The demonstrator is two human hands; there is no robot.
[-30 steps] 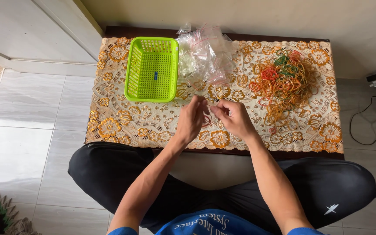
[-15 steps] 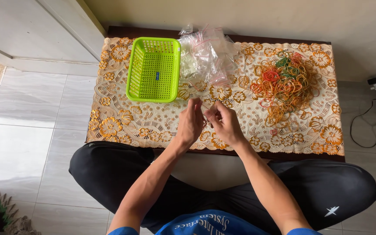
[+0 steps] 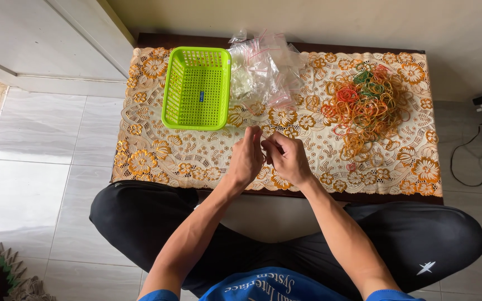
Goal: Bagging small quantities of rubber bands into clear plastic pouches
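Low wooden table with an orange floral lace cloth [image 3: 157, 161] leaves bare cloth at nine o'clock of the hands. Left hand [image 3: 246, 159] and right hand [image 3: 288, 159] meet near its front edge — fingers pinched together, whatever they hold too small to tell.

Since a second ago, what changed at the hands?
Little: left hand and right hand stay pressed together mid-table, fingertips working something too small to tell. Green plastic basket, clear plastic bags and pile of coloured rubber bands haven't moved.
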